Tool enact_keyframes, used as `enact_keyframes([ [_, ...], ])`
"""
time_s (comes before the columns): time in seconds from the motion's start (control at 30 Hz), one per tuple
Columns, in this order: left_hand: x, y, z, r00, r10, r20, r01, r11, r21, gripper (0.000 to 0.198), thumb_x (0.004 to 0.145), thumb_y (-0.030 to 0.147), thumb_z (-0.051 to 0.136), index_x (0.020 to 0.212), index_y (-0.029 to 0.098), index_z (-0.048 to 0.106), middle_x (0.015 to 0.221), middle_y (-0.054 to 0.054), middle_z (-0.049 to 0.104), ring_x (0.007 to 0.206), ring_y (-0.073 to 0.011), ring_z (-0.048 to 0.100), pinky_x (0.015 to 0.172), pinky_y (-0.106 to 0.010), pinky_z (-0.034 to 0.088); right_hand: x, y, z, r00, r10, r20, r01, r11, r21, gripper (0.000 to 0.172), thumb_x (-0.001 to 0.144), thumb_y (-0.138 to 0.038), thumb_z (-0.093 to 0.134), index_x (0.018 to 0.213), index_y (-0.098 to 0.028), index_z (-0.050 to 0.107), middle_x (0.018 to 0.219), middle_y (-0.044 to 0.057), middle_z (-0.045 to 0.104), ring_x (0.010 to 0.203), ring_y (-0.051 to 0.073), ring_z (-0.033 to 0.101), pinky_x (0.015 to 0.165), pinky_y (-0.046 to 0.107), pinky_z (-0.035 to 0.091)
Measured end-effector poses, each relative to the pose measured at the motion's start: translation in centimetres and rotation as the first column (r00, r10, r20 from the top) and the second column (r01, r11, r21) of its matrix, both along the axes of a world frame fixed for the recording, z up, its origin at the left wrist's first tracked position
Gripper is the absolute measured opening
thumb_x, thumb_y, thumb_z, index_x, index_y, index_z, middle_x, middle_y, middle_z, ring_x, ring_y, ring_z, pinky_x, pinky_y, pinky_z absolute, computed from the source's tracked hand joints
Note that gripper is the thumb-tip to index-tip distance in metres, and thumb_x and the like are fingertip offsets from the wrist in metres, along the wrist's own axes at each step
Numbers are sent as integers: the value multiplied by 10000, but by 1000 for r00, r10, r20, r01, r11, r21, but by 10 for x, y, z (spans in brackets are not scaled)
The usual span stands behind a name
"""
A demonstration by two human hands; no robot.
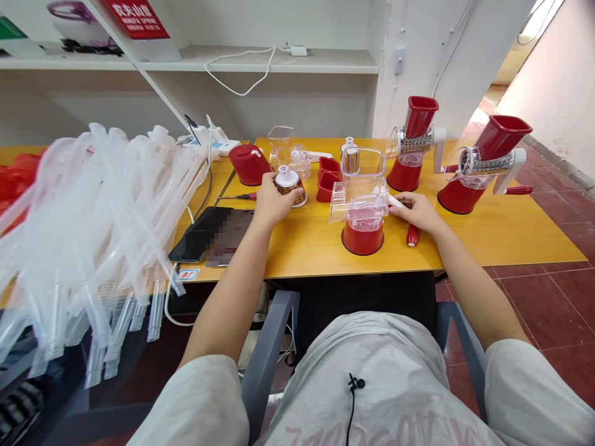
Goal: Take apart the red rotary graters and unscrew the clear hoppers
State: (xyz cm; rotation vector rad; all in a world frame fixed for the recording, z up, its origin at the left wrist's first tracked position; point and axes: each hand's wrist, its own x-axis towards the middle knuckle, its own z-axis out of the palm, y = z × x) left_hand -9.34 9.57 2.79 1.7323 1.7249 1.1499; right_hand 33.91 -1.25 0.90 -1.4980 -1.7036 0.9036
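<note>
My left hand (273,199) is closed around a metal grater drum (297,193) with a white cap, which stands at the table surface. My right hand (415,212) grips a white crank handle (396,203), whose red knob (412,235) hangs below the fingers. The crank's white arm reaches toward the side of a clear drum grater body (363,164); whether it is attached, I cannot tell. That body stands upright on a red base (362,240) between my hands. Behind it is another grater drum (352,158) with a white cap, and beside it red plastic parts (328,179).
Two assembled red drum graters (409,142) stand at the right. Toward the back left are a red base (250,165), a clear body (282,148) and a screwdriver (246,196). A phone (199,235) and a big pile of clear plastic pieces (102,235) lie left. Shelves rise behind.
</note>
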Motion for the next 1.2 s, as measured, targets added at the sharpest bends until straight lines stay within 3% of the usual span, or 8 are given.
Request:
enact_keyframes([
  [0.2,0,20,-17,999,4,36,-5,999,39,864,925,301,917,1678,136,526,1734,-259,677,1612,-416,691,1440,-573,496,-6,-1,-2,988,-69,137,65,997,28,434,1155,-495,825,1446,-177,783,1469,117,800,1308,279,808,1140,503,738],
  [0.4,-6,20,-38,997,8,81,-26,975,220,1269,738,96,969,1847,171,357,1873,-288,474,1729,-436,553,1517,-595,398,-8,-9,8,967,-138,216,129,990,53,463,1162,-484,817,1516,-191,758,1532,136,780,1350,282,800,1172,526,731],
  [0.73,-2,11,-32,1000,1,-5,1,953,302,1193,757,104,892,1820,144,353,1873,-270,455,1752,-447,481,1537,-580,321,29,-95,35,839,-237,489,292,956,-38,345,1151,-492,829,1262,-166,803,1254,83,827,1120,209,805,1038,429,731],
  [0.83,0,-15,-13,997,60,-40,-39,920,390,1114,843,190,893,1803,164,328,1886,-270,410,1794,-442,400,1545,-599,282,42,-122,53,865,-222,450,267,963,-39,340,1051,-509,901,995,-186,812,966,60,817,863,191,742,829,343,655],
  [0.9,5,-44,-2,997,56,-57,-25,895,446,888,951,307,843,1713,197,401,1840,-253,447,1748,-413,460,1473,-579,412,43,-141,69,916,-150,372,185,981,-59,359,973,-553,920,888,-220,818,828,61,803,734,205,703,688,339,572],
  [1.0,17,-103,3,998,7,-62,18,918,396,325,1073,524,665,1238,266,557,1320,-161,704,1297,-347,727,1146,-527,642,23,-167,86,974,14,224,12,994,-111,390,944,-623,894,875,-244,827,759,57,801,656,219,711,605,347,548],
  [1.07,24,-145,-2,980,-197,7,184,927,327,408,1108,686,593,1039,292,517,1006,-91,684,952,-286,722,930,-479,663,-7,-177,89,985,85,148,-72,993,-91,386,947,-619,880,871,-246,820,770,66,808,662,220,726,600,343,562],
  [1.2,25,-216,-1,843,-500,199,450,858,248,617,1109,897,595,986,292,591,844,-64,684,728,-246,669,726,-451,598,-89,-178,72,991,93,99,-98,994,41,291,964,-472,838,824,-258,700,696,14,718,591,162,610,564,304,476],
])
